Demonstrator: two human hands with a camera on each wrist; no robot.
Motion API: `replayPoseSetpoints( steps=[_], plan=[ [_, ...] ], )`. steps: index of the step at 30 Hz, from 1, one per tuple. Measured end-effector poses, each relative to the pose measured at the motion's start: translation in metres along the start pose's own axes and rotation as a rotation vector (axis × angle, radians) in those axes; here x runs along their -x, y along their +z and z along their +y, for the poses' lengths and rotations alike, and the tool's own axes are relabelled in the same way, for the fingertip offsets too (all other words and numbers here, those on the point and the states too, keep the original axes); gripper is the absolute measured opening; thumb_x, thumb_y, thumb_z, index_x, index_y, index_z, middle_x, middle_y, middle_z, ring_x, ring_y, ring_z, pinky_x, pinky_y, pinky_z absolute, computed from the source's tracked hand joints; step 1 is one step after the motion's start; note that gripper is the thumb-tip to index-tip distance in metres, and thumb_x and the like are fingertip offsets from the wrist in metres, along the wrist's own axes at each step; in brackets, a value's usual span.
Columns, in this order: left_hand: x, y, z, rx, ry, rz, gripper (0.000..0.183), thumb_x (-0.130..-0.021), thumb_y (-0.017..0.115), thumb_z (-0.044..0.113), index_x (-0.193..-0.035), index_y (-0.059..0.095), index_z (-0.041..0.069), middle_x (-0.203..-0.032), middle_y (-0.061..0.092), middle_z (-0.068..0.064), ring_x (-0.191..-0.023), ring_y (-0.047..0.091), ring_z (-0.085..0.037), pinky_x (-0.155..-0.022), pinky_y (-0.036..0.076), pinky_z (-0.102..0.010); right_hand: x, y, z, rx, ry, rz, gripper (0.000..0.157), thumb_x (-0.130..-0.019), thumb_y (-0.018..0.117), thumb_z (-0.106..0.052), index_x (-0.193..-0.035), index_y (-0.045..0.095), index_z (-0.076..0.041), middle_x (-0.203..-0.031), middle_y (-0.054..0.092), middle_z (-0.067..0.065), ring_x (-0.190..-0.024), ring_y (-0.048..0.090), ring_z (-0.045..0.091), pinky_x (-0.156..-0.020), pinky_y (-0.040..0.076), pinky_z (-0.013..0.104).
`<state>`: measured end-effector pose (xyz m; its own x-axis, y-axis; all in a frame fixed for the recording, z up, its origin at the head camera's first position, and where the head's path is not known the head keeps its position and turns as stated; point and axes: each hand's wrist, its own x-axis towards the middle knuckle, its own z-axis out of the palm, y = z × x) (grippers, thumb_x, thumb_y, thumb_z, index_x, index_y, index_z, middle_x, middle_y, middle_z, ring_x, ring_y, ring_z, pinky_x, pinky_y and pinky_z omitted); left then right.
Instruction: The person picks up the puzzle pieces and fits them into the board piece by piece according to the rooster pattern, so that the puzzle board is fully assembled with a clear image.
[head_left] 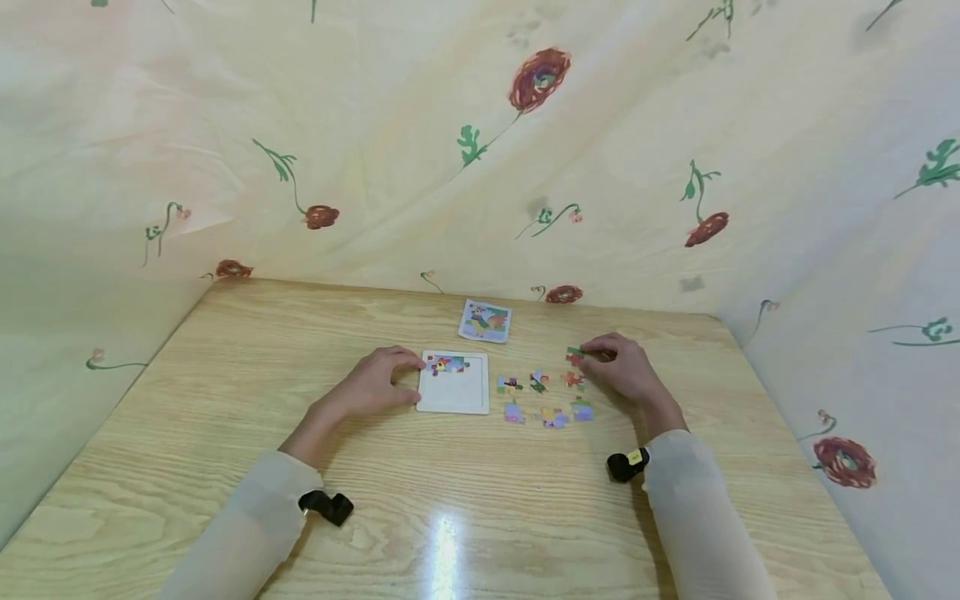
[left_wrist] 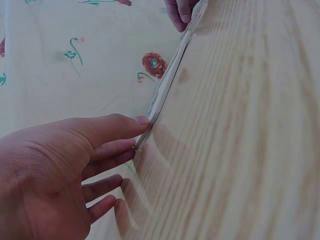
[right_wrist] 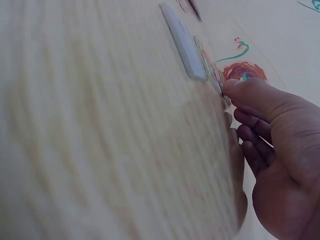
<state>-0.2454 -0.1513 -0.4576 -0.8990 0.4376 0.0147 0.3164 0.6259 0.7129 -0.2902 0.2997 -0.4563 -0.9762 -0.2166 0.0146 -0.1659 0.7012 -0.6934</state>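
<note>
A white puzzle tray [head_left: 453, 398] lies on the table with a joined strip of picture pieces [head_left: 447, 364] along its upper left. My left hand [head_left: 378, 382] touches the tray's left edge with thumb and fingers spread along it; the left wrist view shows the thumb [left_wrist: 127, 126] against that edge. At the right, my right hand [head_left: 624, 367] pinches a red and green puzzle piece [head_left: 574, 356] by its right side. Just below it lies another red piece [head_left: 574, 380]. In the right wrist view the thumb [right_wrist: 250, 92] hides much of the grip.
Several loose puzzle pieces lie right of the tray, among them a purple one [head_left: 513, 412] and a yellow and purple one [head_left: 553, 417]. A picture card [head_left: 485, 322] lies behind the tray. Flowered cloth [head_left: 375, 167] hangs around the wooden table [head_left: 420, 500].
</note>
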Motion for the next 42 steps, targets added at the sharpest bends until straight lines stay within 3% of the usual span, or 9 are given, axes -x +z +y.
replayPoseSetpoints(
  steps=[24, 42],
  plan=[
    [0.001, -0.001, -0.002, -0.006, 0.007, -0.006, 0.048, -0.087, 0.078, 0.023, -0.133, 0.068, 0.01, -0.142, 0.061, -0.011, -0.139, 0.049, -0.038, -0.116, 0.038, -0.06, -0.002, 0.004, 0.002, 0.02, 0.018, 0.02, 0.033, -0.099, 0.068, -0.029, -0.125, 0.072, -0.008, -0.139, 0.055, 0.014, -0.131, 0.052, 0.039, -0.111, 0.043, 0.059],
    [0.001, -0.001, 0.001, 0.01, 0.002, -0.002, 0.048, -0.087, 0.079, 0.021, -0.132, 0.069, 0.01, -0.144, 0.061, -0.011, -0.142, 0.047, -0.039, -0.119, 0.035, -0.06, -0.001, 0.01, -0.02, 0.038, -0.021, 0.034, 0.037, -0.095, 0.076, -0.031, -0.123, 0.072, -0.007, -0.132, 0.064, 0.018, -0.125, 0.06, 0.04, -0.104, 0.051, 0.058]
  ],
)
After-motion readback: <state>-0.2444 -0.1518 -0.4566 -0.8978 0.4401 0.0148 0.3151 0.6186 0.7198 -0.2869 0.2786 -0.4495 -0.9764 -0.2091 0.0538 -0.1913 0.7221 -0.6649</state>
